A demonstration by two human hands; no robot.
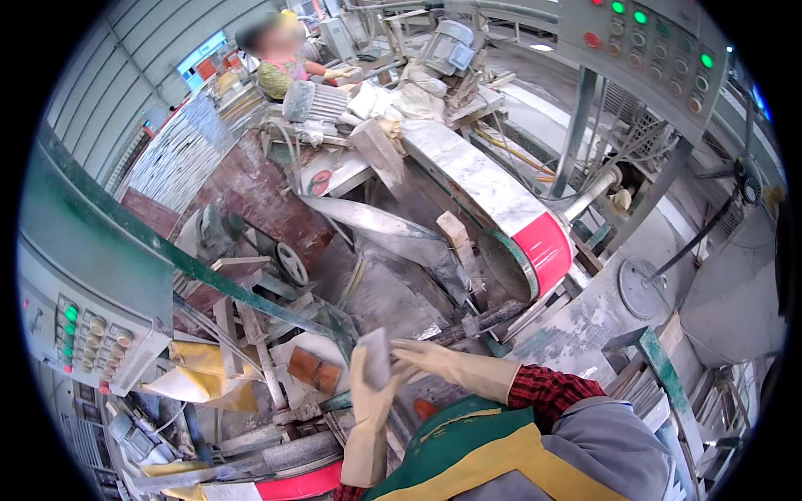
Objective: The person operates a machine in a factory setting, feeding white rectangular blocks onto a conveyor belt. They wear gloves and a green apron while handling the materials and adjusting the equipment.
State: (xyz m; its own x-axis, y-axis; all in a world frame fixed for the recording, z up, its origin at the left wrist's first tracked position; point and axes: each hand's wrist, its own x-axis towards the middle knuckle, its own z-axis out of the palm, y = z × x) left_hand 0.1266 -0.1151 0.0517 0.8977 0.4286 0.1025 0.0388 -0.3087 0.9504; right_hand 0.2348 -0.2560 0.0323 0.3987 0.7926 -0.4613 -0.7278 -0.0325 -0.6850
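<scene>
Here, your left hand (370, 392), in a long cream rubber glove, stands upright with its fingers closed around a small flat grey stone slab (376, 357), whose long axis runs nearly vertical. Your right hand (434, 361), gloved the same, comes in from the right, fingers spread and just touching the slab's right edge, not gripping it. The slab sits above your left palm, so the left hand carries it. Beyond the fingers lies the wet sanding belt with its red roller (545, 249)

A red-ended belt housing (545, 249), two button control panels (88, 338) (660, 42), and a person (280, 63) beyond.
</scene>
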